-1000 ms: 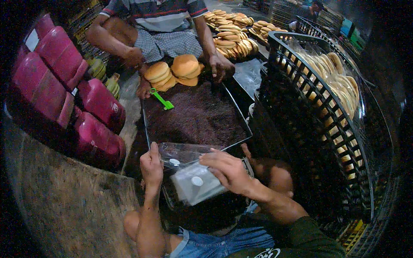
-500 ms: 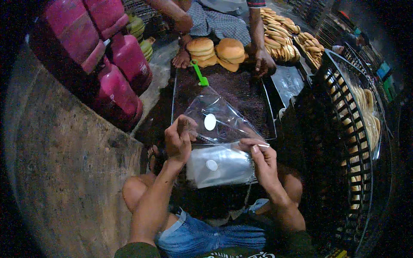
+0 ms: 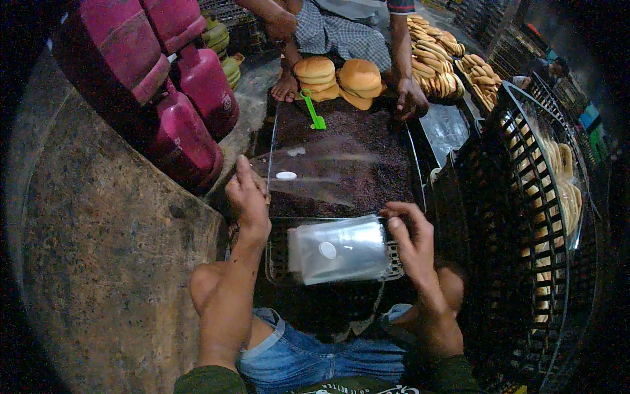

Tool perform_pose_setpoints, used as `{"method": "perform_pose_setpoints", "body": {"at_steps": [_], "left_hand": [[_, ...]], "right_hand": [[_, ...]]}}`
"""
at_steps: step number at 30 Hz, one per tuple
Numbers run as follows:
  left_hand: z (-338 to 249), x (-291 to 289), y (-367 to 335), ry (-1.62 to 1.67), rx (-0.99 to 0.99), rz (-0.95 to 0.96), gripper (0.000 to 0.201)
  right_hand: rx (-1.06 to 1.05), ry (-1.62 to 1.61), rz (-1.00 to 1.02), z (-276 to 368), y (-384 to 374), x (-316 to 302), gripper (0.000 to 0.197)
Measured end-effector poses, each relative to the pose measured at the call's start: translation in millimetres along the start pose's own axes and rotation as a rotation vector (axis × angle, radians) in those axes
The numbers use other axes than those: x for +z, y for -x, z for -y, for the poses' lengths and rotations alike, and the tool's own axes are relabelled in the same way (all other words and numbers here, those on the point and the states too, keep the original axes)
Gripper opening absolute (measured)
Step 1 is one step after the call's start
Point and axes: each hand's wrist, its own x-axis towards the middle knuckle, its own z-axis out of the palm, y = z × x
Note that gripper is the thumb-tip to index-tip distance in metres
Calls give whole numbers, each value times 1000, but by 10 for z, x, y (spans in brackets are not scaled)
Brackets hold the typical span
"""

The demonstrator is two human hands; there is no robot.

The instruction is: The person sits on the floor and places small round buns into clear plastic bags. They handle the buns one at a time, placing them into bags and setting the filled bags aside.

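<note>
Below centre, bag stack: long axis crosswise, left of nearer right hand.
Right hand: fingers narrow, grip unclear.
Left hand: fingers closed on bag.

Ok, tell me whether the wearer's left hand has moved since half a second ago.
Yes, leftward: the wearer's left hand, then overlapping the left rim of the tray, now shows mostly outside it.

The dark green shirt (white-lettered) tops blue denim shorts.
</note>
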Motion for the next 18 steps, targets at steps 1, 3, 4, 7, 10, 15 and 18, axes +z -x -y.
{"method": "perform_pose_setpoints", "body": {"at_steps": [1, 3, 4, 7, 10, 15, 18], "left_hand": [[3, -29, -30, 68, -20, -17, 52], [-8, -32, -18, 106, -30, -10, 53], [-45, -9, 18, 106, -36, -6, 53], [-41, 5, 24, 93, -32, 6, 53], [-16, -59, 15, 102, -24, 56, 50], [-88, 116, 80, 75, 92, 158, 35], [-93, 121, 146, 134, 15, 456, 31]], "right_hand": [[28, 109, 117, -23, -10, -43, 30], [-90, 326, 259, -97, 19, -20, 32], [-145, 384, 307, -100, 35, 25, 32], [-275, 440, 324, 0, 43, 129, 34], [-284, 342, 295, -35, 25, 154, 35], [-66, -120, 128, -193, 47, 143, 43], [189, -448, 54, -247, -86, 97, 49]]}}
